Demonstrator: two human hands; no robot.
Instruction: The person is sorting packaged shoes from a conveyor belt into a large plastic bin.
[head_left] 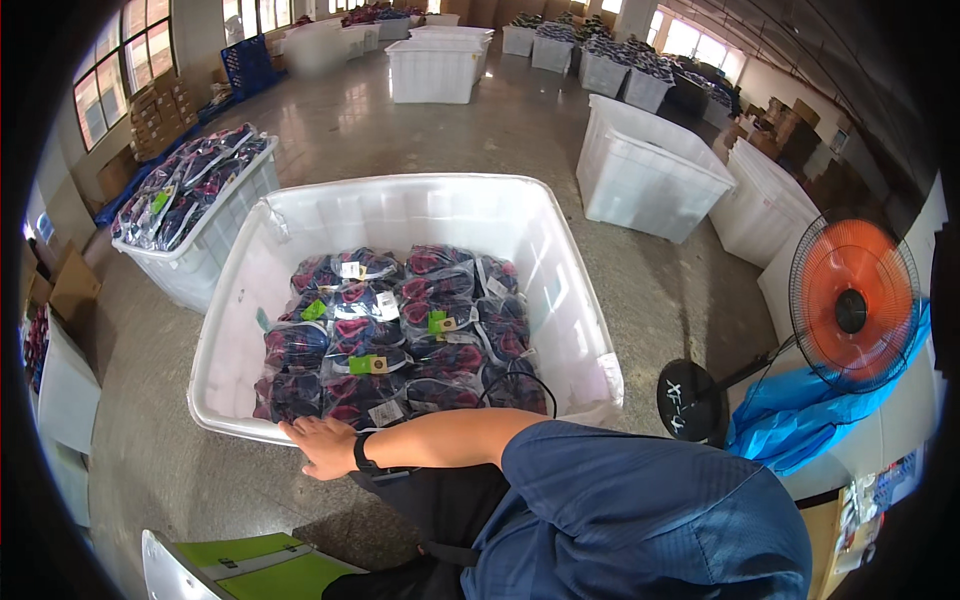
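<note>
My right hand (325, 447), with a black watch band on the wrist, reaches across to the left. It rests on the near rim of a large white plastic bin (575, 300), fingers and thumb spread and nothing held in them. Inside the bin lie several rows of clear plastic bags (440, 335) with navy and pink goods that look like footwear. Some of these carry green or white tags (367, 364). A thin black cord loop (520, 376) shows at the bin's near right side. No part of my left hand is in view.
Another white bin (200, 262), heaped with similar bags, stands at the left. An orange standing fan (850, 300) and blue sheeting (800, 410) are at the right. More white bins (640, 180) stand further off. Near my legs is a green and white panel (250, 560).
</note>
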